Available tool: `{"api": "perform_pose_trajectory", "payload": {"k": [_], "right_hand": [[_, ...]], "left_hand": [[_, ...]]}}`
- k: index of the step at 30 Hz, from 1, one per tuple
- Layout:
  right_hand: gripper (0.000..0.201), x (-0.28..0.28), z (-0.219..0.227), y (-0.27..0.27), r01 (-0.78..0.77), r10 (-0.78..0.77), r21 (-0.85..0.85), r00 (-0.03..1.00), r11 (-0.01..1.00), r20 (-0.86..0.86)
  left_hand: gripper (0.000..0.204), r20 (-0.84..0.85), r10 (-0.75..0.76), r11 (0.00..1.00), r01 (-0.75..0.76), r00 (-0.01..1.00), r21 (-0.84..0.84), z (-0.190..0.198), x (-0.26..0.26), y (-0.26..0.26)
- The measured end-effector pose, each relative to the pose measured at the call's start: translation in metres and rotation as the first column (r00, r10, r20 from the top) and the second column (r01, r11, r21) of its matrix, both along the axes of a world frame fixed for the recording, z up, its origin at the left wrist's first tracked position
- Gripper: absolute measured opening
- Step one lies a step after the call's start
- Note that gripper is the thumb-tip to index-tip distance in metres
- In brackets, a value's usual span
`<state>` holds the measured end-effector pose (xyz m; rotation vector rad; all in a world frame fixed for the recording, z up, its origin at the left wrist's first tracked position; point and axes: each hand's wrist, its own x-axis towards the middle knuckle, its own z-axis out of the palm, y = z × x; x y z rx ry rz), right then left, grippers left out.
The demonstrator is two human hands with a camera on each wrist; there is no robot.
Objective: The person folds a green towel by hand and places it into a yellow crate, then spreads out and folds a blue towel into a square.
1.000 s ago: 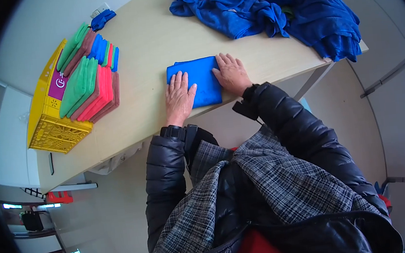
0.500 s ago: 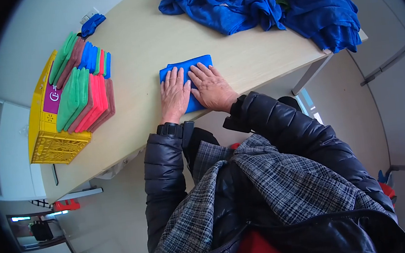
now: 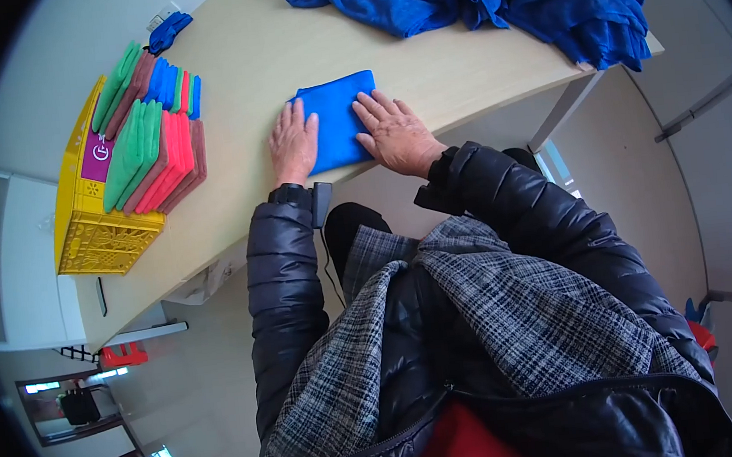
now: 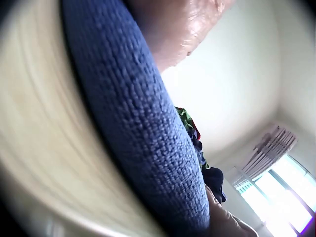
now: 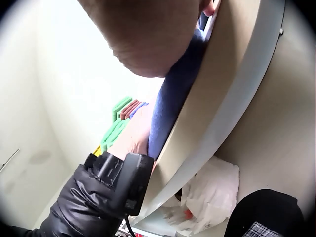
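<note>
A folded blue cloth (image 3: pixel 336 124) lies flat near the table's front edge, between the two hands. Along its left side rests my left hand (image 3: pixel 293 144), fingers straight and pointing away from the body. My right hand (image 3: pixel 401 134) has its fingertips on the cloth's right edge, with fingers extended and slightly spread. In the left wrist view, the rounded, ribbed edge of the blue cloth (image 4: pixel 133 113) fills the middle, close beside the hand. From the right wrist, the cloth (image 5: pixel 175 98) shows as a thick blue layer on the tabletop, under the right hand (image 5: pixel 148 34).
Folded green, red, brown and blue cloths (image 3: pixel 147 153) stand stacked at the left, against a yellow crate (image 3: pixel 103 241). A heap of crumpled blue cloths (image 3: pixel 574 6) covers the back right of the table (image 3: pixel 238 91). A small blue bundle (image 3: pixel 169 31) lies at the far left.
Both hands lay close together on top of the cloth half a second ago. Since then the left has slid to its left side and the right toward its right edge.
</note>
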<state>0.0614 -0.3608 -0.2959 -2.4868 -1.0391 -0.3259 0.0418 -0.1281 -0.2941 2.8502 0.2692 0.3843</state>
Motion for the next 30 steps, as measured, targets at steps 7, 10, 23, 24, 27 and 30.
{"api": "perform_pose_trajectory", "payload": {"k": [7, 10, 23, 24, 27, 30], "right_hand": [[0.050, -0.010, 0.026, -0.001, -0.021, 0.020, 0.062, 1.000, 0.998, 0.018], [0.048, -0.012, 0.022, 0.030, -0.064, 0.058, 0.117, 0.997, 0.991, 0.057], [0.047, -0.006, 0.002, 0.031, -0.016, 0.011, 0.063, 0.997, 0.998, 0.080], [0.047, -0.006, 0.000, 0.029, 0.002, -0.008, 0.071, 0.997, 0.997, 0.079], [0.047, -0.008, -0.003, 0.022, 0.021, -0.027, 0.116, 0.998, 0.993, 0.051], [0.047, -0.011, -0.004, 0.014, 0.047, -0.052, 0.141, 0.998, 0.989, 0.032]], "left_hand": [[0.056, 0.059, 0.125, 0.956, -0.137, 0.990, 0.260, 0.013, -0.037, -0.016], [0.052, 0.146, 0.027, 0.982, -0.054, 0.989, 0.183, 0.008, -0.038, -0.030], [0.052, 0.151, 0.019, 0.987, -0.043, 0.988, 0.156, -0.014, -0.040, -0.025], [0.052, 0.150, 0.021, 0.986, -0.045, 0.989, 0.159, -0.014, -0.041, -0.024], [0.053, 0.145, 0.029, 0.985, -0.053, 0.989, 0.162, -0.013, -0.043, -0.022], [0.053, 0.140, 0.034, 0.985, -0.057, 0.990, 0.162, -0.012, -0.045, -0.022]]}}
